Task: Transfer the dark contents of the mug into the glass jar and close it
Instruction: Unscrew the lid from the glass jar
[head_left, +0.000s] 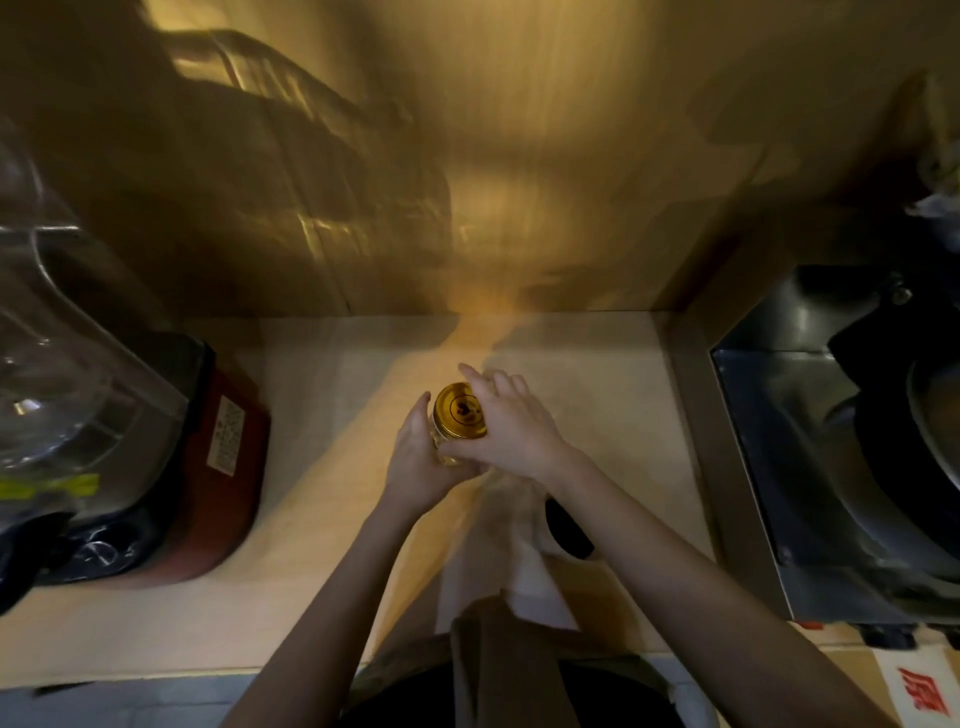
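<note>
Kitchen corner, dimly lit in yellow; motion-blurred wall across the upper frame, pale counter (322, 561) filling the middle

Item: blender (104, 395), left of frame, clear jug on a dark red base with a white label

Item: stove (831, 457), right of frame, dark metal, a dark pan partly in view at the right edge

Item: white cloth or paper (511, 551), lower centre, lying on the counter under the forearms; exact nature unclear

Item: dark rounded object (569, 527), just right of the cloth, mostly hidden by the right forearm; possibly the mug, cannot tell

Item: glass jar (444, 441), centre of frame, held above or on the counter (which, cannot tell), contents not visible from above

Item: gold lid (461, 410), round, metal, sitting on the jar mouth with a dark mark at its centre

Left hand (415, 462): curled around the jar body from the left, fingers wrapped and closed on the glass

Right hand (511, 426): lies over the right edge of the lid, fingers partly spread, gripping its rim

Step judged in hand: closing the jar, apparently by turning the lid. To do it well, keep the jar upright and firmly braced by the left hand, seat the lid flat so it does not cross-thread, and turn until snug. Transfer appears complete, though unconfirmed
</note>
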